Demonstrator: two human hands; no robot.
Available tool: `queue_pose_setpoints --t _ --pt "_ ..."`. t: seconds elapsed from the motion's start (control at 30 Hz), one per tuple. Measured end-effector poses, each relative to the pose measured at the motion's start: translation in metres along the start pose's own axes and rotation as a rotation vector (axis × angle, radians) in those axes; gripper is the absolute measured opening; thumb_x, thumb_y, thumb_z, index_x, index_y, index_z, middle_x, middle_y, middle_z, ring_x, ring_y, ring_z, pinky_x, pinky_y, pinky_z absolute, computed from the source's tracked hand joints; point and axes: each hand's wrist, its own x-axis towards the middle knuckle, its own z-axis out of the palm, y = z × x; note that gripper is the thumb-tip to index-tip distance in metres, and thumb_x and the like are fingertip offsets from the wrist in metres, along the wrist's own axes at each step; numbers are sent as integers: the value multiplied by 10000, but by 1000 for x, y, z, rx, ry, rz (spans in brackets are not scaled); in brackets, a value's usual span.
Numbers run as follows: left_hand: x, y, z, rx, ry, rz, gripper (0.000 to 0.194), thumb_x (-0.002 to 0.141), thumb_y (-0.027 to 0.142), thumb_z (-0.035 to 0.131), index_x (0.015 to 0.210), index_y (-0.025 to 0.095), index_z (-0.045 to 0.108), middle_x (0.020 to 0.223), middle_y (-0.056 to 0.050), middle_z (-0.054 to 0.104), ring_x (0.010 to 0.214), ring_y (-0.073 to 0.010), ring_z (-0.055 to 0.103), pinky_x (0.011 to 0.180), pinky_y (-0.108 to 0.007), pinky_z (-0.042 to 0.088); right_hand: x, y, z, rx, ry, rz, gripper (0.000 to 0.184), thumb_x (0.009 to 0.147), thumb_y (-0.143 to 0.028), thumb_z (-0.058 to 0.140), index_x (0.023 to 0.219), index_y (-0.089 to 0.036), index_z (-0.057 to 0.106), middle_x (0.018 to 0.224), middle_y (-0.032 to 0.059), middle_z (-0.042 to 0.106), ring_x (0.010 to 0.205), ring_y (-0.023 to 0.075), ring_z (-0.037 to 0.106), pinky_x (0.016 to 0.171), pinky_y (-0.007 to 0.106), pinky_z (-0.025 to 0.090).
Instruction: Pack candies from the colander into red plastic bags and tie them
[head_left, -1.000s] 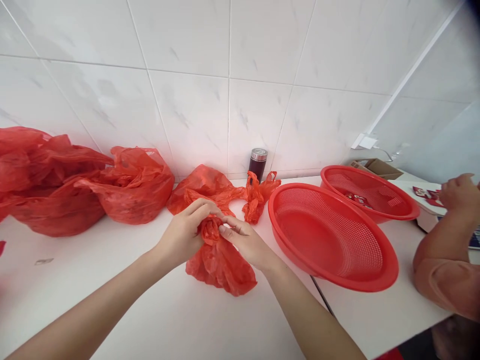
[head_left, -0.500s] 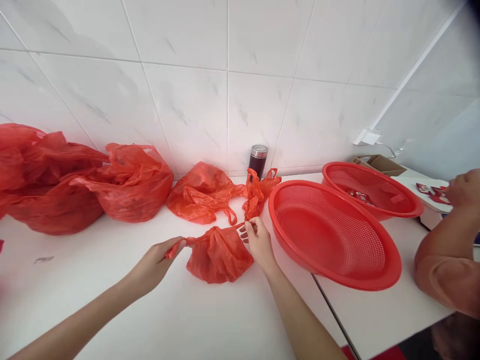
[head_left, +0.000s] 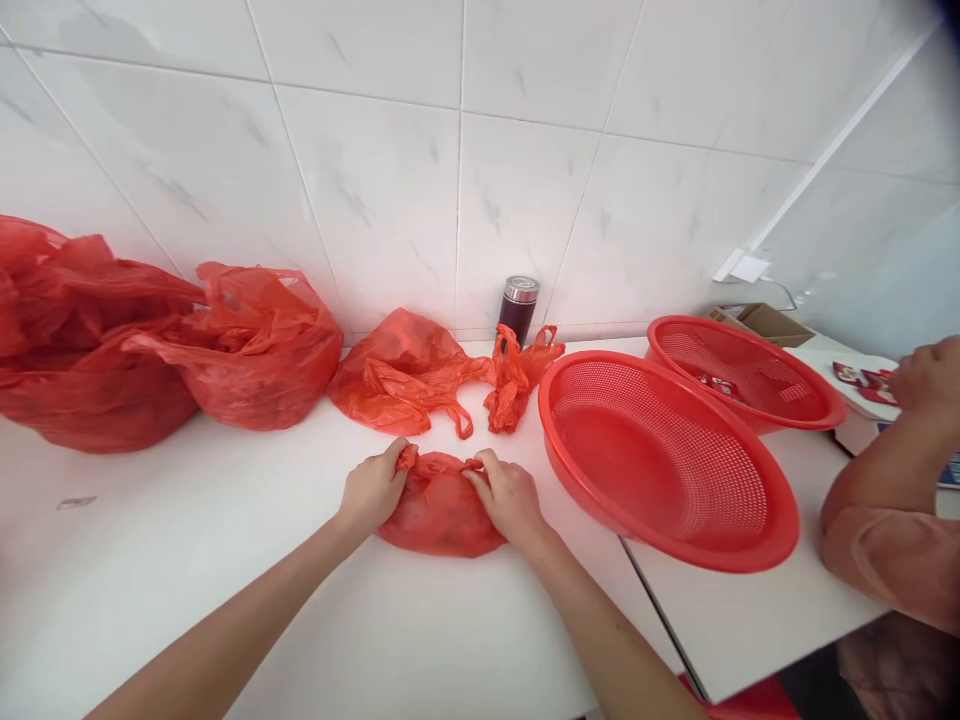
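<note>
A filled red plastic bag [head_left: 444, 515] sits on the white table between my hands, its contents only faintly dark through the film. My left hand [head_left: 377, 485] is closed on the bag's upper left corner, a twist of red film showing by the thumb. On the opposite side, my right hand [head_left: 506, 490] pinches the upper right corner. Just behind lie a flatter red bag [head_left: 405, 375] with a loose handle loop and a small crumpled red bag [head_left: 514, 390].
Large full red bags [head_left: 262, 360] stand at left along the tiled wall. A dark flask [head_left: 517, 305] is at the wall. Two red plastic baskets [head_left: 637, 450] are at right, the rear one holding small red packets [head_left: 716, 385]. A co-worker's arm [head_left: 892, 470] is at far right.
My left hand has moved right and up to the bag, and both hands are now closer together. The bag's gathered top has become lower and wider. The view has shifted slightly.
</note>
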Motion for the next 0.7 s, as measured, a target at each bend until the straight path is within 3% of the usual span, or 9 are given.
queue_pose_setpoints --t 0.13,0.27,0.5,0.6,0.7 --pt "-1 -8 -9 171 -101 -8 344 990 409 374 961 202 646 792 -34 675 687 -194 613 662 -337 454 8 18 -3 -25 8 -26 98 974 -269 496 942 -223 576 850 12 714 723 190 624 633 273 321" --pt "-2 -12 -2 295 -121 -14 303 972 412 492 1041 159 644 906 -43 679 771 -166 638 752 -369 521 11 22 7 -46 23 -47 103 962 -194 486 931 -217 582 858 20 703 752 192 594 683 287 326" --pt "-3 -23 10 387 -6 105 194 963 269 507 1046 161 646 1029 -70 670 976 -218 615 872 -419 483 6 23 15 -52 68 -56 111 958 -222 486 876 -203 559 873 52 672 794 216 551 717 308 352" --pt "-9 -31 10 368 53 122 245 965 224 420 1019 179 655 1038 -103 684 1024 -263 588 883 -409 435 1 21 13 -21 95 -49 178 963 -324 492 844 -205 549 834 58 647 792 219 549 714 309 371" --pt "-16 -37 7 321 99 51 303 960 254 353 1021 200 645 967 -113 696 948 -276 612 790 -364 426 -5 20 11 43 123 -22 292 931 -481 529 830 -208 547 795 49 637 763 211 565 689 300 389"
